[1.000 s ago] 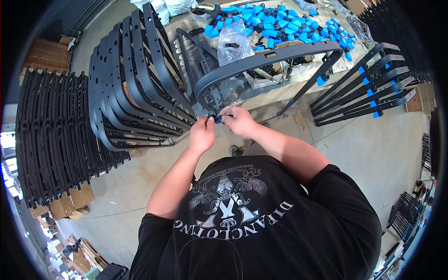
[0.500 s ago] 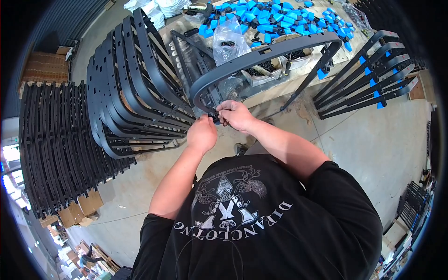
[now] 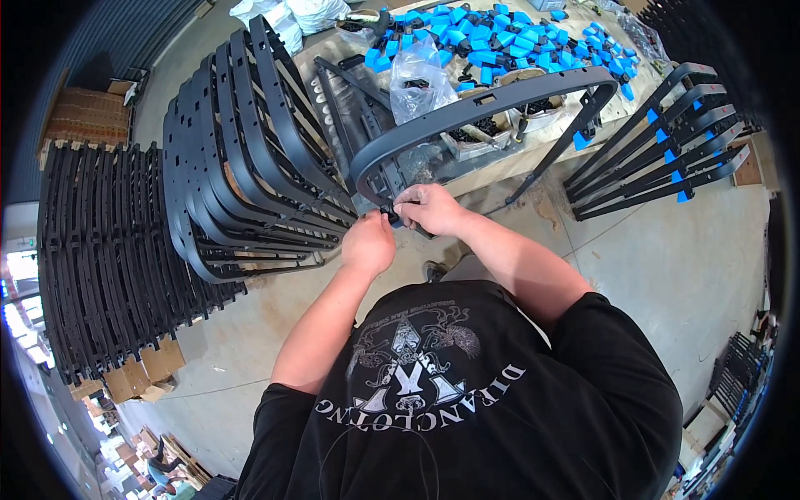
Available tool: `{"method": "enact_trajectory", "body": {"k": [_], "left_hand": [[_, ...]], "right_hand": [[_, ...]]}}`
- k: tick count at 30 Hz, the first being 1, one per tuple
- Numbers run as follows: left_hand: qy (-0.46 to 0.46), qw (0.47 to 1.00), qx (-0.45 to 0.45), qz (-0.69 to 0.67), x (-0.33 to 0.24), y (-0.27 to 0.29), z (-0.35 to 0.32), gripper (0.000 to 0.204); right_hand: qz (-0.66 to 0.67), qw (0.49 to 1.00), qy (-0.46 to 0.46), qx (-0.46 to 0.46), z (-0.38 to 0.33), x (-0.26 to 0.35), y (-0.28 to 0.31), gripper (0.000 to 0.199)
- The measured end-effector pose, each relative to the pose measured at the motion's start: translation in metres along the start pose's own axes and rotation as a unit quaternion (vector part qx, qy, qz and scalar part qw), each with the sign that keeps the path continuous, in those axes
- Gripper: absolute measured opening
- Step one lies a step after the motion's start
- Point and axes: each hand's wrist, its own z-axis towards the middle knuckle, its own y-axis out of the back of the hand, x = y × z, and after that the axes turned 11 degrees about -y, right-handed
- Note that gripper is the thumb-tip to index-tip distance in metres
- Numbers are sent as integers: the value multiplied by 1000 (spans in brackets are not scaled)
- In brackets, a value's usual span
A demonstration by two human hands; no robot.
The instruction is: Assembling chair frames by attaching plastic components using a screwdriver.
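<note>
A black arched frame (image 3: 483, 102) stands in front of me, leaning by the table, its near left leg coming down to my hands. My left hand (image 3: 369, 243) is closed on that leg near its lower bend. Right beside it, my right hand (image 3: 429, 210) pinches a small black part (image 3: 389, 212) against the leg. The fingertips of both hands almost meet there and hide much of the part. On the frame's right leg sits a blue-and-black piece (image 3: 582, 140).
Several similar black frames (image 3: 242, 125) stand in a row at left, beside stacked black bars (image 3: 100, 250). More frames with blue pieces (image 3: 667, 154) stand at right. Behind, the table (image 3: 575, 104) bears a heap of blue pieces (image 3: 500, 37), a clear plastic bag (image 3: 419, 79) and boxes of small black parts (image 3: 477, 143).
The scene has shifted slightly right and down in the picture. Both hands stay at the same spot on the frame's leg, with small finger movements.
</note>
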Motion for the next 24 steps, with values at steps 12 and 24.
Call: {"method": "enact_trajectory", "body": {"k": [12, 24], "left_hand": [[-26, 999, -23, 26, 4, -2, 0, 32], [24, 999, -3, 28, -8, 1, -1, 33]], "right_hand": [[-158, 981, 23, -109, -1, 2, -17, 50], [-275, 951, -75, -117, -1, 21, -18, 44]]}}
